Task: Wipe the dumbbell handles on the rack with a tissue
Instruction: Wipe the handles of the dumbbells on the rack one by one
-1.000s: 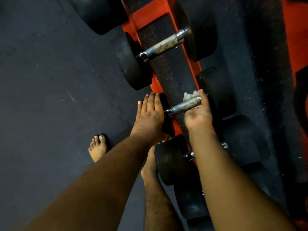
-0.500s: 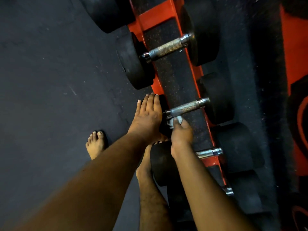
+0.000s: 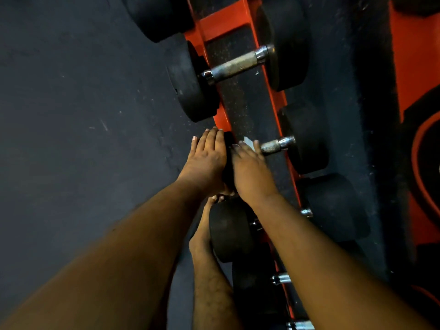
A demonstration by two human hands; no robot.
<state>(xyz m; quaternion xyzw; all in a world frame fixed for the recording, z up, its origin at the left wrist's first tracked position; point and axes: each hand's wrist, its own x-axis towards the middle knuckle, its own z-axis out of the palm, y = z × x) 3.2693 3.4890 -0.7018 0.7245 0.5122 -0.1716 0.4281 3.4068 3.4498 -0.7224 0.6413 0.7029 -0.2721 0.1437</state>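
We look down on the orange rack [image 3: 209, 25], which carries black dumbbells in a row along its speckled tray. On the middle dumbbell [image 3: 307, 139], our left hand [image 3: 207, 160] lies flat on the near weight, fingers straight. Our right hand [image 3: 250, 167] curls over the metal handle [image 3: 277, 145], pressing the white tissue [image 3: 248, 142] against it.

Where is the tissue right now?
In the head view, the tissue is mid-frame under the right hand, on the near end of the middle dumbbell handle.
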